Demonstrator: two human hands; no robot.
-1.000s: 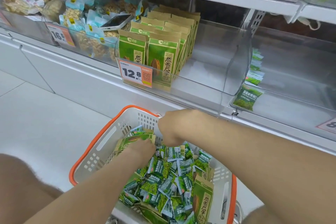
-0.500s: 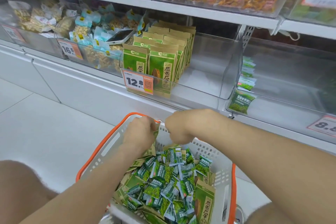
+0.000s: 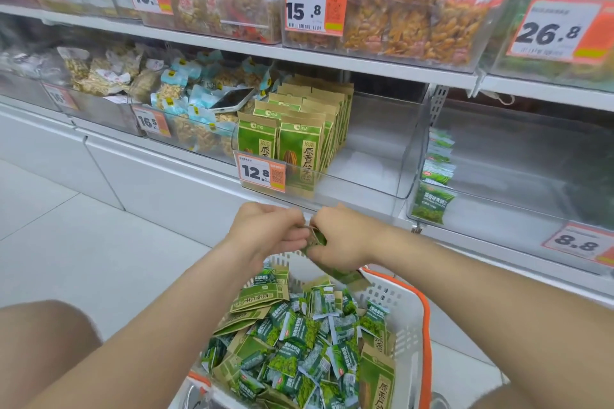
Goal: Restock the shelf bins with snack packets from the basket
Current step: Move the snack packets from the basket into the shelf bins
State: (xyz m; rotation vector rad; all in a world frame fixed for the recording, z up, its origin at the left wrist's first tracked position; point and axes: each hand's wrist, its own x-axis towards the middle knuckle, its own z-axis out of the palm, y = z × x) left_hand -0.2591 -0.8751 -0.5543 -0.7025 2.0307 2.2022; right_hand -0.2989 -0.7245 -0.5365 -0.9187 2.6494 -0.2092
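Shop aisle, pale tiled floor (image 3: 83, 242), white shelving with clear bins. Head view, the only one: left grip (image 3: 269, 236) and right grip (image 3: 347, 241) meet knuckles-up, fingers curled, both pinching one small bundle of green-and-kraft packets (image 3: 315, 240) between them. Fingers hide most of it. Two-handed hold probably squares the stack so it goes in as one block. Bundle hangs over the far rim of the basket (image 3: 423, 309), which sits below the grips, heaped with loose packets (image 3: 299, 332). Long axis seems to slant from the gap between the grips down under the right palm, toward the basket; which way the printed face points, cannot tell. Just beyond and above the grips, the seed bin (image 3: 358, 189): its standing row (image 3: 300, 149) is upright, fronts toward the aisle, packed left, bare floor on the right, likely the destination. Off to the right of the right grip, a second bin (image 3: 498, 209) holds a few small green packs (image 3: 433, 176).
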